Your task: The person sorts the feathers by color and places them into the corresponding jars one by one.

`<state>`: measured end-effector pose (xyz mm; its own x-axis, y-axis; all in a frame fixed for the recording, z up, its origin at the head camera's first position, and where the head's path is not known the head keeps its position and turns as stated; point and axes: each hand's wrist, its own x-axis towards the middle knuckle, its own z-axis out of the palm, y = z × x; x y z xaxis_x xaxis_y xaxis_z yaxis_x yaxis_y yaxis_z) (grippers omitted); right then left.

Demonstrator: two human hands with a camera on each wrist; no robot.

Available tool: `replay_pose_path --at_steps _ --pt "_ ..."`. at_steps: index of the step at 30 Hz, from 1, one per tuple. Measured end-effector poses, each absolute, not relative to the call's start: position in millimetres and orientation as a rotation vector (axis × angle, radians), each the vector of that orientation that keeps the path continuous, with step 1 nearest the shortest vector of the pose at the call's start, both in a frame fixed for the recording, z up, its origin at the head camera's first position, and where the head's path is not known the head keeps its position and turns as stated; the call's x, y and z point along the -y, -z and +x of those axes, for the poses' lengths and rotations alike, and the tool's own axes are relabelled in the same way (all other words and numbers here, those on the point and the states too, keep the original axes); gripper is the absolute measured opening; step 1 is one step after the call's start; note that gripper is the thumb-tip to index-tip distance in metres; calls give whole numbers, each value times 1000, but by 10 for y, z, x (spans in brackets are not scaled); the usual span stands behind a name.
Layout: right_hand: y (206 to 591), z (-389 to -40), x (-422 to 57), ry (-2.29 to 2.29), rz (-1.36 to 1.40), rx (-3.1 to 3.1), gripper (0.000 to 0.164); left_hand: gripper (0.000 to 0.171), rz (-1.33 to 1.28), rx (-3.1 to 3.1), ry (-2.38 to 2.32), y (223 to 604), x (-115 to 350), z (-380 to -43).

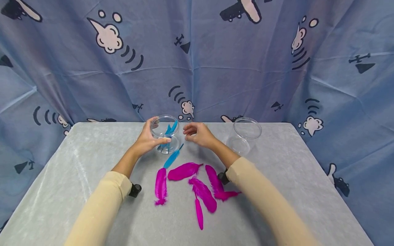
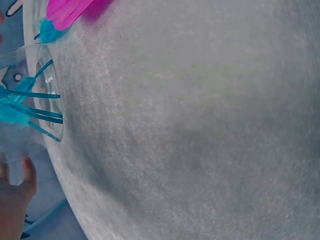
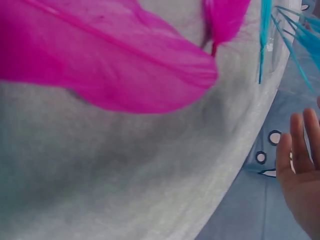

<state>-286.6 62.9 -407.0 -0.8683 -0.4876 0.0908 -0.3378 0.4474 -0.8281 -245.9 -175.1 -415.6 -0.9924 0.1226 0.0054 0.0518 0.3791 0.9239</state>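
My left hand (image 1: pixel 145 140) grips the side of a clear plastic jar (image 1: pixel 177 138), thumb across its front. Several blue feathers (image 1: pixel 168 131) stand inside, quills downward; the left wrist view shows those quills (image 2: pixel 46 114) near the jar's base. Just right of the jar, apart from it, my right hand (image 1: pixel 198 134) hovers with loosely bent fingers and holds nothing visible. In the right wrist view the fingers of this hand (image 3: pixel 302 170) look fairly straight. One loose blue feather (image 1: pixel 172 159) lies on the table before the jar, its tip by a magenta feather (image 1: pixel 160 186).
More magenta feathers (image 1: pixel 204 194) lie scattered over the middle of the grey-covered table (image 1: pixel 77 171), between both forearms. A second clear jar (image 1: pixel 247 138) stands at the back right, beyond the right forearm. Behind the table's far edge hangs a blue printed curtain (image 1: pixel 215 68).
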Motion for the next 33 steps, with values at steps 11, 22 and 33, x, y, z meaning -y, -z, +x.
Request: replay_pose_path --at_steps 11,22,33 --pt "4267 -2860 -612 1314 -690 -2430 35 103 173 -2567 -1713 4213 1774 -2487" --pt "4394 -2874 -566 1277 -643 -2447 34 105 173 -2569 -1695 4198 1775 -2489" --pt "4421 -2888 -522 1222 -622 -2441 39 104 174 -2566 -1698 4208 1782 -2500"
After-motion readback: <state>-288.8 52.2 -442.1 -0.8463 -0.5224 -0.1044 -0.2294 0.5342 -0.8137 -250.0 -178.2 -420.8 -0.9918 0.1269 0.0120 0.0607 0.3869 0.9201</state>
